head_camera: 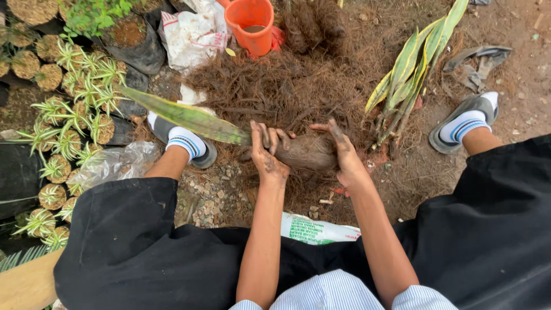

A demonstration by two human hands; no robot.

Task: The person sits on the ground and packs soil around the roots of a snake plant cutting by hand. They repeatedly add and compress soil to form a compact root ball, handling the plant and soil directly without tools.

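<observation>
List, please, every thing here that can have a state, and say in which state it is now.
left hand: soiled, pressed on the fibre ball
right hand: soiled, cupping the fibre ball
fibre ball: packed round, held between both hands
long leaf: sticks out sideways from the ball
orange bucket: upright, partly filled
loose plants: lying on the ground, unpotted
small potted plants: upright, packed in rows

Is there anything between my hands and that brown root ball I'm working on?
Nothing visible. The left hand and the right hand both press directly on the root ball, one on each side. The long green leaf reaches out to the left behind the left hand, not between hand and ball.
</observation>
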